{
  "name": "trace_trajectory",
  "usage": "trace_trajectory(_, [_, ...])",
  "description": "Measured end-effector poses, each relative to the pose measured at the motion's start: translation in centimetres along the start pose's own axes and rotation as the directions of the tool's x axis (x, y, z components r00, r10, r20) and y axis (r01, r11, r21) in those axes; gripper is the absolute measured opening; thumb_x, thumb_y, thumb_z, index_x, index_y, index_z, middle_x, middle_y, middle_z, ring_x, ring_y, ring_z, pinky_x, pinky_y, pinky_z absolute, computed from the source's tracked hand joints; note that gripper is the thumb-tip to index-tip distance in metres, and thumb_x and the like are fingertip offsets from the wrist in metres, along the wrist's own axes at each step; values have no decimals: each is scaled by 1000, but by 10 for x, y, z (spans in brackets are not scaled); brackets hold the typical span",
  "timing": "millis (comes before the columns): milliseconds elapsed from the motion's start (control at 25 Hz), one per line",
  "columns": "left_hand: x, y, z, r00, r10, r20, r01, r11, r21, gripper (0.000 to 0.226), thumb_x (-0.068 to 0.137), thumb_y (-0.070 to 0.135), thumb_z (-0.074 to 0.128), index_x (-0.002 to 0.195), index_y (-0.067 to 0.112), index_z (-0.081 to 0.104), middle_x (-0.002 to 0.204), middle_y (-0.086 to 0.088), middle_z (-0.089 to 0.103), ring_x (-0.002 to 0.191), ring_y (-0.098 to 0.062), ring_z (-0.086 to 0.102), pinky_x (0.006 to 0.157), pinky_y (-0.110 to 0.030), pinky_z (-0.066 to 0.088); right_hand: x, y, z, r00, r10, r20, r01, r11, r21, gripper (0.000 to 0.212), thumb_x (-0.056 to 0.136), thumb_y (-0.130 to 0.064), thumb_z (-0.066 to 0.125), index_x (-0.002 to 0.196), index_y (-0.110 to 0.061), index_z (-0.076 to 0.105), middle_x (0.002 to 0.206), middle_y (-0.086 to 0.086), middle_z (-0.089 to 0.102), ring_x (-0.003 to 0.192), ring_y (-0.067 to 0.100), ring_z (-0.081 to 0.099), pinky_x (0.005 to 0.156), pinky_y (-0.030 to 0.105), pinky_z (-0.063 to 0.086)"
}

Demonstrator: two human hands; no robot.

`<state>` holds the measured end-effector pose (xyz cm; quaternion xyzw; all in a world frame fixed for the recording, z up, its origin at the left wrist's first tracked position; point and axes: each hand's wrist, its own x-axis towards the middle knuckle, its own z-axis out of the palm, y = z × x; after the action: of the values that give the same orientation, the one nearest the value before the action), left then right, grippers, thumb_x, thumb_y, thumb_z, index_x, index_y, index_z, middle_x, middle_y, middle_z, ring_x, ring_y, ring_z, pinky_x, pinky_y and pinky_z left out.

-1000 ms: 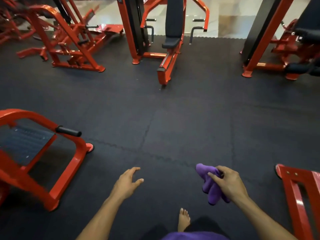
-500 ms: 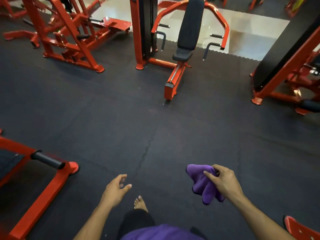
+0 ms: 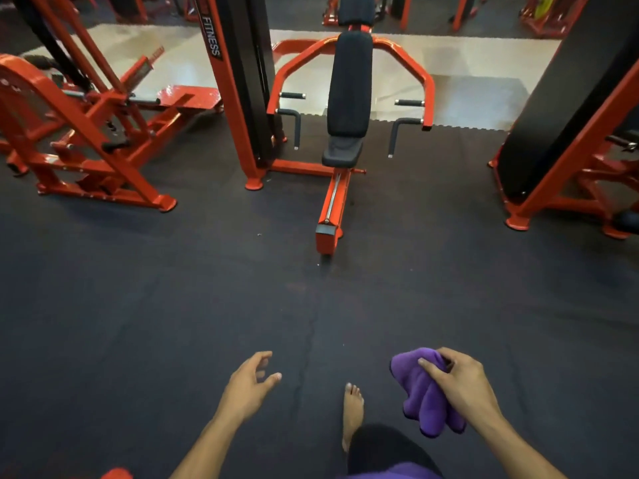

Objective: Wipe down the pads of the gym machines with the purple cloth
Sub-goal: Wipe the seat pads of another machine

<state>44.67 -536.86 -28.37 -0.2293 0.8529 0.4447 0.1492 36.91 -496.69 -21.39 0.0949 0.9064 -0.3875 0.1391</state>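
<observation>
My right hand [image 3: 460,382] grips the bunched purple cloth [image 3: 420,399], which hangs below my fingers at the lower right. My left hand [image 3: 247,385] is held out with relaxed, slightly spread fingers and holds nothing. Straight ahead stands a red seated press machine with a tall black back pad [image 3: 350,84] and a small black seat pad [image 3: 343,152]. Both pads are well out of reach, across a stretch of dark floor. A large slanted black pad [image 3: 567,98] on another red machine rises at the right.
A red plate-loaded machine [image 3: 90,140] fills the left side. The press machine's red base rail [image 3: 332,212] juts toward me along the floor. My bare foot [image 3: 352,409] steps on the black rubber floor [image 3: 173,305]. A red frame corner [image 3: 116,474] shows at the bottom left.
I have walked forward: the press machine has grown larger and nearer, and the red frame at my left has slid out of view. My right hand still grips the cloth.
</observation>
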Motion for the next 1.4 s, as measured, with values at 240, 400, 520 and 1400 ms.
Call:
trace_trajectory(240, [147,87,-45,999,31,36,-36,988,150,52,93,42,72,141,40,52,134,18,56,121,-5,60,102,-36,51,166,-90,17,997,-36,71,34,999,36,20,86,-32,72,71,-24,63,66,-14,68,63,3,64,59,28,50])
trace_trajectory(400, [222,116,-86,998,-8,-57,11,999,52,48,94,40,73,138,40,54,129,18,57,117,-5,60,98,-35,52,270,-163,23,989,-93,114,95,996,-4,24,85,-36,72,69,-23,59,64,-12,67,65,8,64,59,30,51])
trace_trajectory(520, [283,114,-113,995,-58,-76,58,998,2,46,93,36,75,135,37,57,128,12,61,116,-8,63,97,-34,52,342,-208,42,989,-91,117,91,996,5,25,85,-35,72,68,-23,58,64,-10,67,64,10,63,58,29,49])
trace_trajectory(1400, [753,380,-291,792,574,207,-598,798,80,38,93,30,68,125,43,54,121,29,63,107,-2,63,93,-35,53,737,-556,140,994,113,2,-87,756,648,11,94,-13,68,90,-23,72,94,11,75,85,26,72,71,51,62])
